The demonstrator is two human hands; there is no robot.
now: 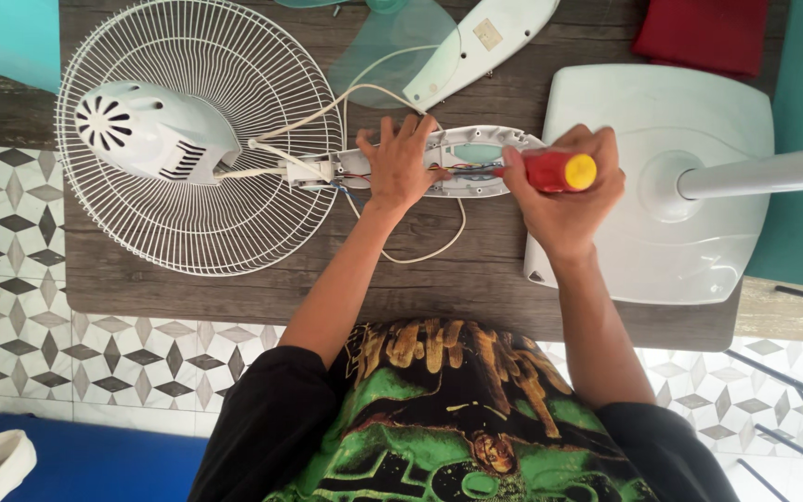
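Nearest to you, your right hand is clamped around the screwdriver, just right of the open control box; your left hand presses on the box with fingers spread apart; the box lies in the middle of the wooden table. I judge its thin plastic light and fragile, its wires soft; hold it by the rim. Left of the box lies the fan head; right, the base.

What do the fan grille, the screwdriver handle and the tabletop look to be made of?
Fan grille: thin white-coated wire, probably metal, judging by the fine radial spokes. Screwdriver handle in the right hand: glossy red and yellow plastic. Tabletop: matte grey-brown wood or wood-look laminate, with visible grain.
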